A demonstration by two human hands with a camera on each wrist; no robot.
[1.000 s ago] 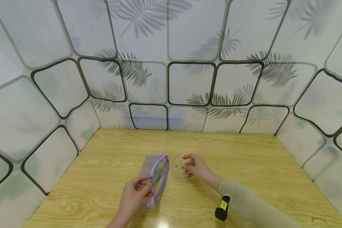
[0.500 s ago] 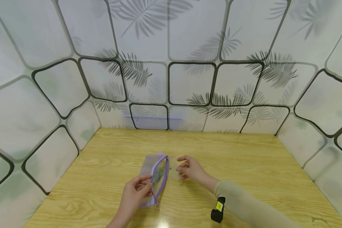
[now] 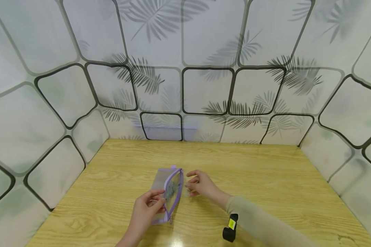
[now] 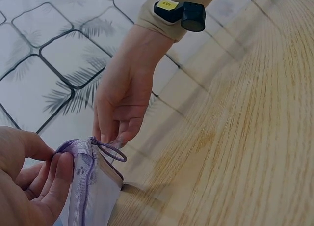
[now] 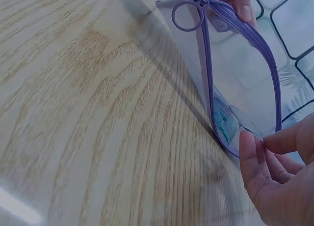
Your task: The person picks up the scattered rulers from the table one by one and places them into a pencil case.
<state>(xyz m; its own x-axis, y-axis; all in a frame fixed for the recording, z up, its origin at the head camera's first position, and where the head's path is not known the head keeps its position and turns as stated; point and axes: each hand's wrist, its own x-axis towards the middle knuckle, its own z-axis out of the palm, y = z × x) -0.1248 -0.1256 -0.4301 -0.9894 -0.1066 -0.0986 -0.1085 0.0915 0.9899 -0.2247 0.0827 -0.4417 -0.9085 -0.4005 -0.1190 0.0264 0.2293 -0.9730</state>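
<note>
A translucent zip pouch (image 3: 160, 179) with purple edging lies on the table, its mouth gaping to the right. My left hand (image 3: 146, 206) pinches the near rim of that mouth between thumb and fingers. At the other side, my right hand (image 3: 204, 186) has its fingertips right at the opening. They pinch the edge of a thin, clear round plastic piece (image 5: 245, 119), most of which shows inside the pouch in the right wrist view. Small blue-green contents (image 5: 224, 123) sit in the pouch beside it. A ring-shaped pull hangs from the purple zip (image 5: 208, 78).
The wood-grain table (image 3: 259, 178) stretches out around the pouch. Patterned curtain walls (image 3: 207, 89) enclose it at the back and both sides. A black device with a yellow label (image 3: 230, 229) is strapped at the right sleeve.
My right hand has moved left to the pouch, carrying the clear round piece from beside it into the mouth. My left hand and the pouch have stayed in place.
</note>
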